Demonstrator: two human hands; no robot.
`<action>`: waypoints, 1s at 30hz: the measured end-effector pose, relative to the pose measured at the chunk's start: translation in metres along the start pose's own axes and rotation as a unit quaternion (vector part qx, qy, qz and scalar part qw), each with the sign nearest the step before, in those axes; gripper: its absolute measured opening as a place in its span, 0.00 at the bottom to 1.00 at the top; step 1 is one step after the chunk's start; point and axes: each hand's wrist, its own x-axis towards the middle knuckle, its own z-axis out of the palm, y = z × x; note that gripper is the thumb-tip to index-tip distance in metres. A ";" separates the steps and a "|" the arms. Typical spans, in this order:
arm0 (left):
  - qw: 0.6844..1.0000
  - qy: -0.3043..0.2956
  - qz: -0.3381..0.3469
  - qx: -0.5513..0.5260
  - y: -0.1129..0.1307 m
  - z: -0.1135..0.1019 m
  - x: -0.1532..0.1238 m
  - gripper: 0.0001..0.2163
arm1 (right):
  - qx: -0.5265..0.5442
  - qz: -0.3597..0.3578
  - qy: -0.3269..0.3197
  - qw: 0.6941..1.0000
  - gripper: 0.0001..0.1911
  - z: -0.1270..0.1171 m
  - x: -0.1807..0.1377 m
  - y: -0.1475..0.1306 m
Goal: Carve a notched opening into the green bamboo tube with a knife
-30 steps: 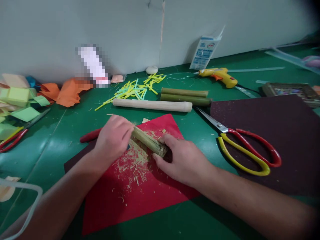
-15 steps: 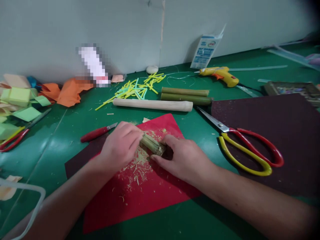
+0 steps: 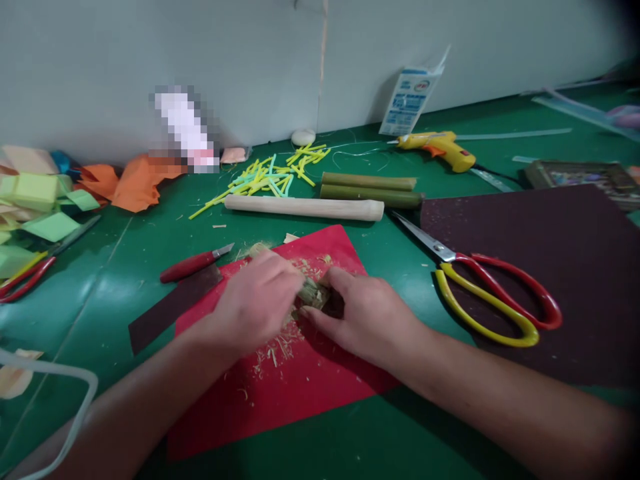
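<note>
A short greenish bamboo piece (image 3: 313, 293) with a rough, frayed surface lies between my two hands, low over a red sheet (image 3: 320, 393). My right hand (image 3: 365, 310) grips its right end, thumb on the near side and fingers on the far side. My left hand (image 3: 260, 297) is closed over the piece's left part and hides most of it; its fingers are slightly blurred. Pale shavings (image 3: 280, 350) are scattered on the sheet under and around the hands. A red-handled craft knife (image 3: 193, 264) lies to the left, beside a dark brown strip (image 3: 170, 310).
A peeled pale stick (image 3: 305, 208) and two green bamboo lengths (image 3: 370, 195) lie ahead. Big scissors (image 3: 480, 287) rest at right, partly on a dark brown sheet (image 3: 540, 240). Behind are yellow straw pieces (image 3: 265, 179), a yellow glue gun (image 3: 440, 148) and a carton (image 3: 410, 100).
My left hand has slid right along the bamboo piece, closer to my right hand, covering more of it. My right hand has hardly moved.
</note>
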 end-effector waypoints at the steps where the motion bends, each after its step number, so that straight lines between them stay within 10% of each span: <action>1: 1.000 0.010 -0.010 0.008 0.000 0.000 0.000 0.08 | -0.004 0.001 0.003 1.000 0.13 0.000 0.000 0.000; 30: 1.000 0.002 0.023 -0.001 0.005 -0.003 0.000 0.08 | 0.002 0.000 -0.012 1.000 0.14 0.003 0.000 0.002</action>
